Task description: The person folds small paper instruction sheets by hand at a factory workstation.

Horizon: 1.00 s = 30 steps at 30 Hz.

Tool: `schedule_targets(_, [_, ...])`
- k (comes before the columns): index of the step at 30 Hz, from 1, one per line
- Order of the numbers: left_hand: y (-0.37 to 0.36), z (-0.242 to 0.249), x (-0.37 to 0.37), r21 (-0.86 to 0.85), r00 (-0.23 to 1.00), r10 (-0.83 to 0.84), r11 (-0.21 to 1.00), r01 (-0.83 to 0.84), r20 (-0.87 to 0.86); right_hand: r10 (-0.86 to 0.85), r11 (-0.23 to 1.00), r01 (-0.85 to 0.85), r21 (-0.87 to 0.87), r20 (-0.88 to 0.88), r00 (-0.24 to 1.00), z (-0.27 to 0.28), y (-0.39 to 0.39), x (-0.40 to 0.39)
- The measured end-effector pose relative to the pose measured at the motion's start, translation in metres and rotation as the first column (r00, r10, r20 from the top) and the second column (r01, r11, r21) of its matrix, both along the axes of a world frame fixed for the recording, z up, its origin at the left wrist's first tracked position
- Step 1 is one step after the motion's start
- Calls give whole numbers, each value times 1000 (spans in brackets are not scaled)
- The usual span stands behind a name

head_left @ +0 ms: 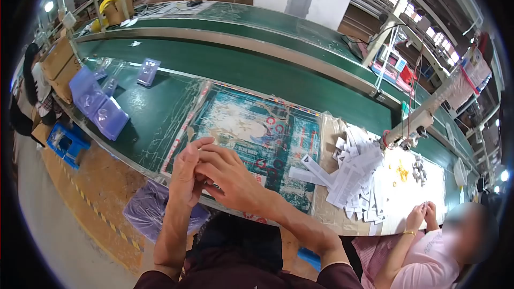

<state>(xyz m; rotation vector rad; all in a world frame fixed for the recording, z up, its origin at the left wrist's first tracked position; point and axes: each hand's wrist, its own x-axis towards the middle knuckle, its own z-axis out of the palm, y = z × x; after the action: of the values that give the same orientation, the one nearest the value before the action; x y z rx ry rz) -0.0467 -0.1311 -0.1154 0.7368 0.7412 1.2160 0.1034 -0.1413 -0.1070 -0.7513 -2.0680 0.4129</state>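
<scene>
My left hand [186,172] and my right hand [229,177] meet over the near edge of the work table. The fingers of my right hand are loosely bent and apart, and they lie against the left palm. On my left hand the thumb and a finger stretch out, while the other fingers are partly hidden behind the right. I see nothing held in either hand. Beneath and beyond them lies a worn, taped-down mat [243,123] with red print and scraped patches.
A pile of printed white paper strips [353,176] lies to the right, near yellow rings [402,171] and small metal parts [419,170]. A co-worker's hands [420,215] are there. Clear purple plastic packs [99,104] sit at the left. A blue stool [67,143] stands beyond the table's edge.
</scene>
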Motion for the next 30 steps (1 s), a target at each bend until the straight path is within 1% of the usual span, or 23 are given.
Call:
schedule_targets(1, [2,-6,-1,22,997,29,999,-27,-74,-10,1000,10,-7,6,1000,-4,-5,9])
schedule_targets(2, [3,-11,-3,45,987,62,997,-55,-146,-79,993,80,-92,12,997,-10,-13,30])
schedule_targets(3, [4,-14,-6,34,989,57,998,-52,-140,-145,973,147,-176,23,989,-18,-23,53])
schedule_targets(5, [6,-19,-13,153,958,169,979,-136,-233,-456,830,480,-284,150,877,-49,-38,111])
schedule_targets(7, [5,-26,-18,178,941,192,973,-146,-279,-679,671,738,-70,342,650,-70,-46,170])
schedule_targets(9, [4,-38,-22,86,979,61,995,-45,-194,-748,505,862,42,519,414,-77,-58,202])
schedule_targets(10, [3,-35,-18,87,980,54,995,-38,-191,-752,499,865,44,519,407,-83,-63,212])
schedule_targets(12, [0,-25,-3,69,950,30,998,-9,-312,-695,530,847,-46,548,465,-87,-66,224])
schedule_targets(13, [-2,-23,4,74,951,27,997,-4,-308,-700,526,849,-40,546,460,-89,-65,228])
schedule_targets(15, [-6,-21,16,127,919,-20,989,76,-393,-692,558,814,-159,453,562,-86,-61,229])
schedule_targets(16, [-8,-24,21,158,894,-40,980,122,-446,-698,559,815,-151,445,561,-81,-60,229])
schedule_targets(17, [-10,-22,25,169,895,-30,979,117,-445,-729,557,812,-176,364,579,-72,-58,227])
schedule_targets(18, [-13,-21,30,176,860,-84,964,197,-504,-753,560,803,-204,281,596,-64,-57,223])
schedule_targets(19, [-16,-18,35,175,815,-133,945,275,-564,-748,570,796,-203,273,605,-57,-58,216])
schedule_targets(21, [-20,-8,51,173,781,-178,923,343,-599,-812,490,738,-464,64,580,-30,-58,185])
schedule_targets(22, [-21,-5,59,170,779,-197,917,361,-595,-750,597,705,-383,44,659,-19,-58,173])
schedule_targets(23, [-22,-4,67,169,778,-212,910,377,-592,-734,620,686,-381,26,678,-10,-56,159])
schedule_targets(25, [-23,1,83,190,826,-151,936,296,-543,-679,734,671,104,129,723,7,-51,129])
schedule_targets(26, [-22,3,85,196,870,-114,952,234,-480,-658,753,649,108,119,744,14,-50,115])
schedule_targets(27, [-19,6,81,205,871,-82,957,204,-485,-610,792,589,160,190,769,21,-50,101])
schedule_targets(28, [-15,9,77,196,911,-27,973,118,-411,-564,826,524,211,260,784,26,-49,92])
schedule_targets(29, [-11,11,71,185,943,33,982,31,-332,-542,839,498,219,252,802,30,-47,88])
schedule_targets(30, [-2,4,63,126,973,10,992,20,-230,-484,873,446,197,230,845,34,-44,86])
